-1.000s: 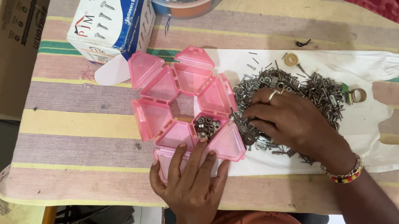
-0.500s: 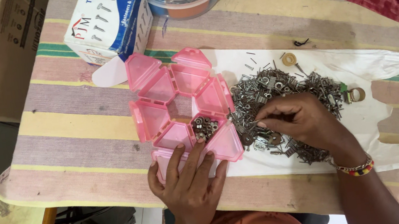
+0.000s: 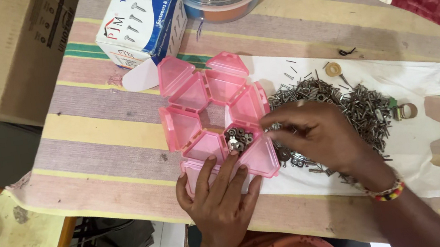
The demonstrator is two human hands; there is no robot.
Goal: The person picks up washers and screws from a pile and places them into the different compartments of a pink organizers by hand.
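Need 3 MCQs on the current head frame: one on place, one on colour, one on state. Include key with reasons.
1. Where does the left hand rest?
A. On the near edge of the pink organiser
B. On the cardboard box
C. In the round tub

2. What colour is the sheet under the pile of metal hardware?
A. Blue
B. White
C. Black

3. What state is the organiser in?
A. All lids shut
B. Lids open, one compartment holding small metal parts
C. Lids open, every compartment full

Key:
1 A: its fingers lie flat on the organiser's nearest lids.
2 B: the hardware sits on a white sheet spread over the striped cloth.
3 B: the triangular lids are folded outward, and only the compartment beside the right hand shows parts; the others look empty.
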